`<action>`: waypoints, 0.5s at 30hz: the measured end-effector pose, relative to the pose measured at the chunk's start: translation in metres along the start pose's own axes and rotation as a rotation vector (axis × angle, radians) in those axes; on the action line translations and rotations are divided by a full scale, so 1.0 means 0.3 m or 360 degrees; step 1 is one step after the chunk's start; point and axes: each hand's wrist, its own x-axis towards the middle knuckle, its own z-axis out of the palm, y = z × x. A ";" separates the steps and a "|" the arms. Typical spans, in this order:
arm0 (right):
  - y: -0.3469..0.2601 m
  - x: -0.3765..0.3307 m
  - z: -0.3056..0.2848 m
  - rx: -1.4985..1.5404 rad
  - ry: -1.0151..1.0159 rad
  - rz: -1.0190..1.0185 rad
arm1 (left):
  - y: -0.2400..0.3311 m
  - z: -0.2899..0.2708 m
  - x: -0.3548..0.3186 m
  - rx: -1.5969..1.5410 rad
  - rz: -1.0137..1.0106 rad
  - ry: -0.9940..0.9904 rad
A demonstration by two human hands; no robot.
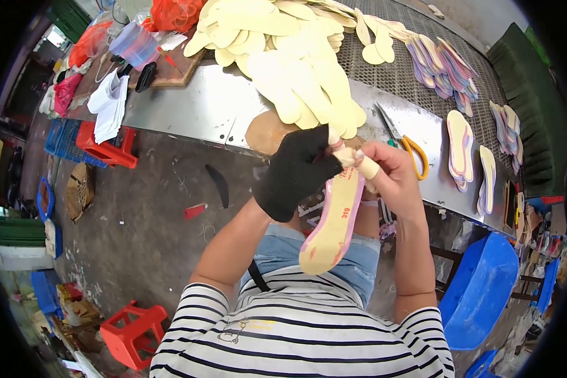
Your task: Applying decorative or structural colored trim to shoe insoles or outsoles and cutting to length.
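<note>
- Forearms angle inward from my striped sleeves, the left from about 8 o'clock and the right from 4, taking the pink-edged insole (335, 220) as the clock's centre.
- My left hand (299, 170), in a black fingerless glove, bends in at 11 o'clock, pinching the insole's upper end.
- My right hand (394, 173), ungloved, is at 2 o'clock, its digits curled closed on that same end; a tan sleeve wraps one digit.
- The insole hangs before my shorts (359, 255), its lower end toward 7 o'clock.
- My fingers hide its upper tip; where fingertips overlap, I cannot tell which touch it.
- Scissors (398, 135) lie just beyond my right hand, between 1 and 2 o'clock, on the metal tabletop (201, 104).
- A heap of cream insoles (283, 69) fills 11 to 12 o'clock, cut off by the upper edge.
- Striped insole stacks (444, 69) lie at 1 o'clock.
- Below the table, a blue tub (482, 293) stands at 4 o'clock, a red stool (132, 334) at 8.
</note>
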 end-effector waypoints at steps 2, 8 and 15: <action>0.024 0.005 -0.001 -0.0449 0.0204 -0.0520 | 0.027 0.011 -0.003 -0.0416 -0.0167 0.0056; 0.000 -0.005 0.017 -0.0251 0.0178 -0.0077 | -0.032 0.013 -0.024 0.0468 0.0242 0.0069; 0.050 0.035 0.004 -0.0194 0.0429 -0.0473 | -0.069 0.021 -0.037 0.0340 0.0126 0.0058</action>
